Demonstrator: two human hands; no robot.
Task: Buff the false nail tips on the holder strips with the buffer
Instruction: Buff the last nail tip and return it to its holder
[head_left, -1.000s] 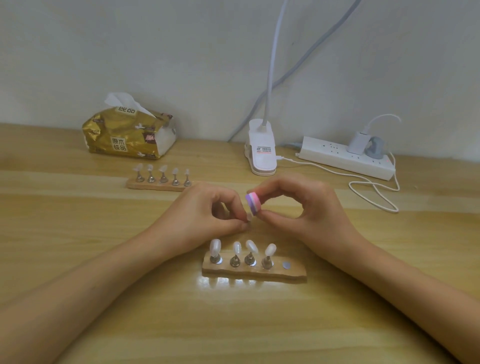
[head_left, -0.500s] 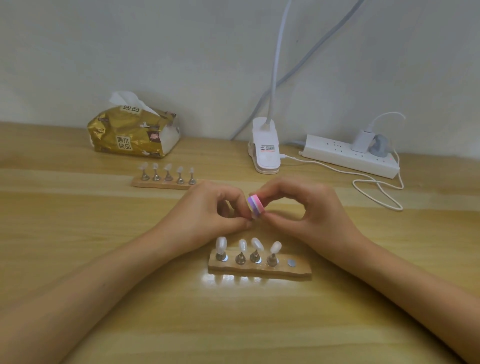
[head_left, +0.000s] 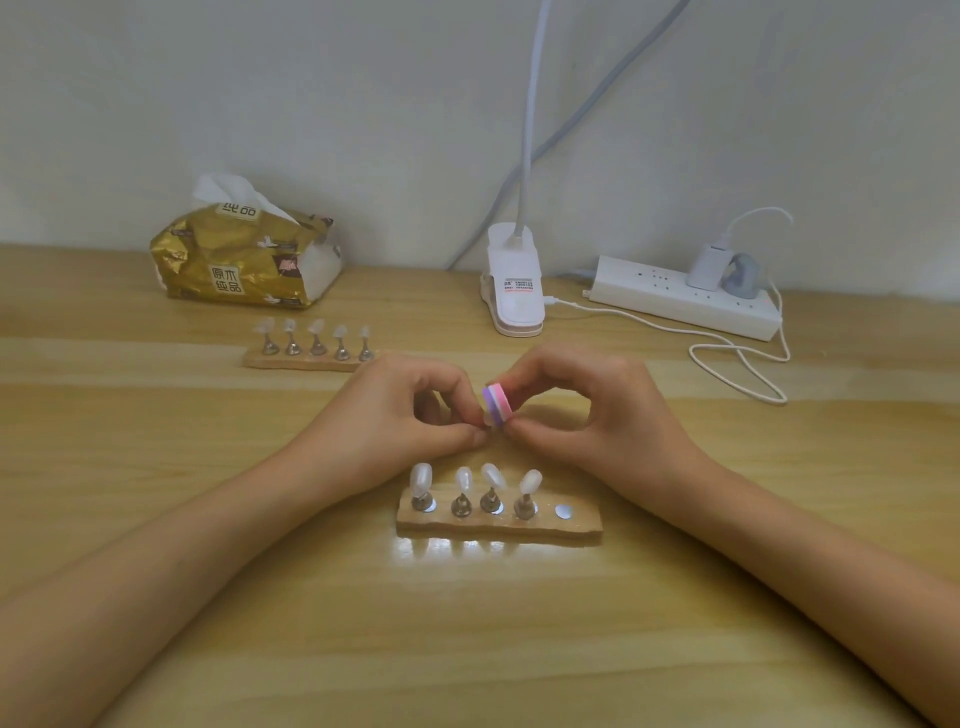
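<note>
My right hand (head_left: 587, 410) pinches a small pink and purple buffer block (head_left: 496, 404) between thumb and fingers. My left hand (head_left: 400, 415) pinches a nail tip on its stand (head_left: 487, 420), mostly hidden by the fingers, against the buffer's purple face. Just below the hands lies the near wooden holder strip (head_left: 576, 525) with several white nail tips (head_left: 492, 475) on metal stands and one bare magnet spot (head_left: 563, 511) at its right end. A second holder strip (head_left: 306, 361) with several nail tips sits farther back on the left.
A gold tissue pack (head_left: 244, 260) lies at the back left. A white clip lamp base (head_left: 515, 291) stands at the back centre, its neck rising along the wall. A white power strip (head_left: 680, 301) with plugs and a looped white cable (head_left: 737, 364) occupies the back right.
Both hands stay together at the buffer with only slight shifts. The view has moved a little, so the strips sit slightly farther right in frame.
</note>
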